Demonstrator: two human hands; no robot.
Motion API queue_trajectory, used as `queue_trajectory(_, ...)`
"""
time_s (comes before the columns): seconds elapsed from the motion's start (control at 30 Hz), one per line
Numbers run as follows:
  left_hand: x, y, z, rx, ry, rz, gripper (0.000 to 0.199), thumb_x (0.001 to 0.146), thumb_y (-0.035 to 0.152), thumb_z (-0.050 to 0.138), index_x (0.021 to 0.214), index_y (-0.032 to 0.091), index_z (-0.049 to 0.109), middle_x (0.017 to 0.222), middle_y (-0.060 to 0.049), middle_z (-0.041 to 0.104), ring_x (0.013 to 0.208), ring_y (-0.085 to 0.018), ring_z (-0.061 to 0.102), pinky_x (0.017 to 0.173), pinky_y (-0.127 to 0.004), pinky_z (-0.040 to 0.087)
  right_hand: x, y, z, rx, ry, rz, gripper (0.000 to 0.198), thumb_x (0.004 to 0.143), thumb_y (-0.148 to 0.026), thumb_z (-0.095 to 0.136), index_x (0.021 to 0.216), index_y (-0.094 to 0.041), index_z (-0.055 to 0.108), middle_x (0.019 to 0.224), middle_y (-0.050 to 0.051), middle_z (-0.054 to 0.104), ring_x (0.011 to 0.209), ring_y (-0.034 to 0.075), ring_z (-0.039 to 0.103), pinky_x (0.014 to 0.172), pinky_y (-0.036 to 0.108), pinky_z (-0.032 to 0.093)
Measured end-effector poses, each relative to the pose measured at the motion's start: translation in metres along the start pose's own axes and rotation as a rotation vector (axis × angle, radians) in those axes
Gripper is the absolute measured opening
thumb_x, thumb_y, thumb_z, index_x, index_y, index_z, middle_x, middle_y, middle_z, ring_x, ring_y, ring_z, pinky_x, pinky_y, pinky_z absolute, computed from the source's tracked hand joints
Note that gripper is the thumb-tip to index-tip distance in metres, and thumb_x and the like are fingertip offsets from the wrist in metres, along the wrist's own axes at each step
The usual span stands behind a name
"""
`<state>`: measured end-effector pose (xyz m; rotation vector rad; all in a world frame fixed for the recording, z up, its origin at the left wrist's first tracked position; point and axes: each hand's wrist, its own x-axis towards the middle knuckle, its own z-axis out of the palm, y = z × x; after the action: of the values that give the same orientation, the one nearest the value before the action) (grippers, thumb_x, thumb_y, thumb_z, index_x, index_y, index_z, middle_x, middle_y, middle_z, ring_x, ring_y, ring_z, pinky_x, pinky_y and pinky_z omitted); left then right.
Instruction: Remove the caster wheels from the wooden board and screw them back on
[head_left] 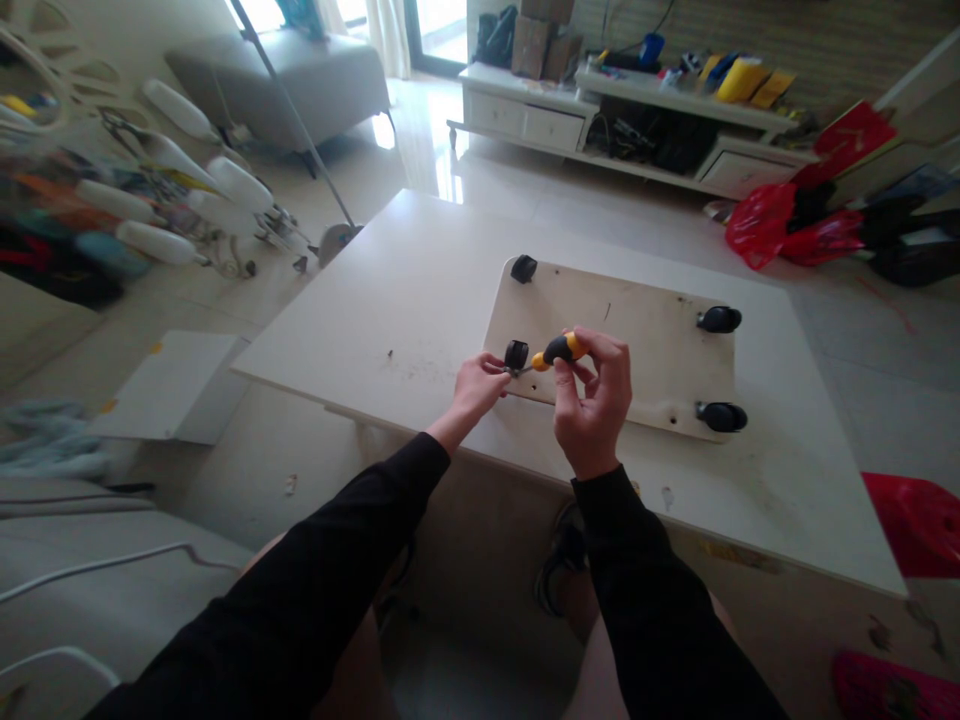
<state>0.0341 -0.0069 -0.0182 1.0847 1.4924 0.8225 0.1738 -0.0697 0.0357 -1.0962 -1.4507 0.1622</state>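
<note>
My right hand [598, 395] grips a yellow-and-black screwdriver [560, 349] toward nine o'clock, apparently turning at the black wheeled caster [516, 354]; alignment matters next; my left hand [478, 384]: hold unclear.

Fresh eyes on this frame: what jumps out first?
The yellow-and-black screwdriver in the right hand, pointing toward the base of one black caster beside the left hand. Then the pale board under it, lying on the white table. At the upper right, a bright red plastic bag stands out.
</note>
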Motion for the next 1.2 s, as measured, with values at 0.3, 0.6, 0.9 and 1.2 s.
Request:
queue_trajectory(0.3, -0.004, 0.004, 0.001, 0.025, -0.108, -0.107, 0.02, 0.089, 0.01, 0.068, 0.108, 0.009, 0.073, 0.097, -0.009, 0.078, 0.055, -0.009, 0.066, 0.053, -0.023, 0.049, 0.0, 0.001, 0.0, 0.024, -0.04, -0.014, 0.042, 0.101, -0.017, 0.061, 0.138, -0.035, 0.061, 0.132, 0.007, 0.065, 0.127, 0.025, 0.071, 0.095, 0.046, 0.072)
queue_trajectory(0.6, 0.0, 0.005, -0.002, -0.058, -0.264, -0.139, 0.011, 0.091, 0.008, 0.062, 0.097, 0.011, 0.071, 0.083, -0.004, 0.073, 0.053, -0.008, 0.063, 0.055, -0.023, 0.049, 0.0, 0.003, 0.0, 0.034, -0.061, -0.035, 0.044, 0.1, -0.015, 0.059, 0.14, -0.034, 0.061, 0.133, 0.008, 0.066, 0.128, 0.026, 0.07, 0.099, 0.05, 0.07)
queue_trajectory(0.9, 0.006, 0.0, -0.006, -0.086, -0.323, -0.139, 0.008, 0.091, 0.012, 0.063, 0.091, 0.011, 0.071, 0.087, -0.009, 0.078, 0.055, -0.008, 0.063, 0.057, -0.021, 0.05, 0.0, 0.005, 0.003, -0.044, -0.029, -0.039, 0.04, 0.096, -0.025, 0.074, 0.132, -0.032, 0.06, 0.13, 0.006, 0.072, 0.121, 0.023, 0.074, 0.099, 0.046, 0.07)
queue_trajectory(1.2, 0.005, 0.002, -0.006, -0.102, -0.283, -0.159, 0.006, 0.086, 0.012, 0.069, 0.09, 0.012, 0.073, 0.086, -0.01, 0.078, 0.056, -0.01, 0.064, 0.06, -0.024, 0.052, -0.001, 0.001, 0.003, -0.006, 0.017, 0.058, 0.038, 0.098, -0.023, 0.065, 0.135, -0.031, 0.064, 0.129, 0.006, 0.072, 0.121, 0.021, 0.073, 0.094, 0.04, 0.07)
